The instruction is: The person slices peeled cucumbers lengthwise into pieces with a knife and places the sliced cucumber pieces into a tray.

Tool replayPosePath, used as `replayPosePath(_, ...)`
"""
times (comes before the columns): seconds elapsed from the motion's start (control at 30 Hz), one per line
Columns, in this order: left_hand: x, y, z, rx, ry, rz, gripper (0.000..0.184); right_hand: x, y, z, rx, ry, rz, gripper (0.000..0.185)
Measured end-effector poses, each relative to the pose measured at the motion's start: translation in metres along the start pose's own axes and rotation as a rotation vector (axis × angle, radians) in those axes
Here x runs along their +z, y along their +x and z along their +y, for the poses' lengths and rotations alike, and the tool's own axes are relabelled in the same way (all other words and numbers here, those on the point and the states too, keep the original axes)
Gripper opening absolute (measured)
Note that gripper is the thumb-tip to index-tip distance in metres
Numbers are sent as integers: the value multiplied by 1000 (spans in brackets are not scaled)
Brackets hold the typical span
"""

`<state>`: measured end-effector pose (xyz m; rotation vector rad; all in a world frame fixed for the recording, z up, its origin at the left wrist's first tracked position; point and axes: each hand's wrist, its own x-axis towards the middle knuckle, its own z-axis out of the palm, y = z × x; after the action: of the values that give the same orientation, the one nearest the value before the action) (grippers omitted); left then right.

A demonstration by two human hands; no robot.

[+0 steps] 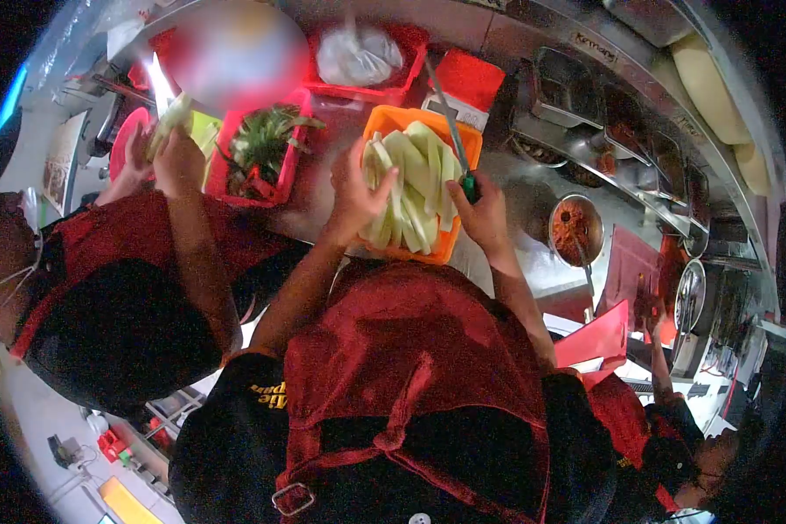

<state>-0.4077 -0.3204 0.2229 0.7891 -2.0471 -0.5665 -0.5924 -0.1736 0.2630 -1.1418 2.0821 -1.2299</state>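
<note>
An orange basket (pixel 469 140) holds many long, pale green peeled vegetable strips (pixel 419 162); I cannot tell which vegetable. My left hand (pixel 355 194) is at the basket's left side, thumb apart from the fingers and resting against the strips. Its fingertips lie along the left rim, partly hidden. My right hand (pixel 483 210) is closed around the green handle of a knife (pixel 455 135) at the basket's right edge. The long blade points up and away from me, across the rim.
At my left a co-worker's hands (pixel 175 162) hold a pale vegetable piece. A pink basket (pixel 295 162) contains leafy scraps. Behind are a red basket (pixel 408 77) with a plastic bag and a scale (pixel 456 113). A bowl of red paste (pixel 572 231) and metal trays stand right; another person is lower right.
</note>
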Motion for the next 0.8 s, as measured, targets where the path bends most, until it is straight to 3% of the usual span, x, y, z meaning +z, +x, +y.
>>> replayPosePath(0.1, -16, 15, -16, -124, 176, -78, 66, -4, -1, 0, -13, -3, 55, 34)
replayPosePath(0.13, -20, 20, -21, -128, 178, -79, 66, -4, -1, 2, -44, -32, 66, 33)
replayPosePath(0.2, -25, 34, -32, -236, 173, -296, 55, -4, -2, 0, -80, -61, 73, 32)
replayPosePath(0.27, -24, 45, -42, -254, 145, -296, 53, -3, -3, -6, -25, 20, 54, 31)
replayPosePath(0.33, -21, 57, -48, -356, -262, -422, 51, 1, -4, 1, -38, 13, 54, 31)
replayPosePath(0.37, -20, 67, -41, -357, -263, -426, 51, 4, -6, 5, -48, 4, 47, 31)
replayPosePath(0.43, -7, 91, -30, -279, -86, -607, 50, 8, -5, 9, -35, -19, 10, 32)
replayPosePath(0.47, 9, 103, -39, -282, -87, -600, 50, 9, -4, 10, -26, -41, -25, 33)
replayPosePath(0.53, 42, 121, -58, -277, 262, -1218, 46, 15, -7, 8, -36, -73, 10, 35)
replayPosePath(0.57, 40, 125, -44, -278, 260, -1210, 46, 17, -8, 6, -41, -100, 51, 37)
replayPosePath(0.63, 35, 133, -21, -73, 336, -1217, 42, 18, -12, 4, -92, -173, 71, 41)
replayPosePath(0.7, 68, 129, -71, -28, 328, -1238, 41, 20, -14, 4, -133, -240, 97, 46)
replayPosePath(0.77, 94, 124, -114, 24, 320, -1268, 41, 21, -17, 5, -39, -245, 22, 53)
replayPosePath(0.8, 101, 124, -129, -8, 329, -1338, 57, 21, -18, 5, -35, -245, 31, 53)
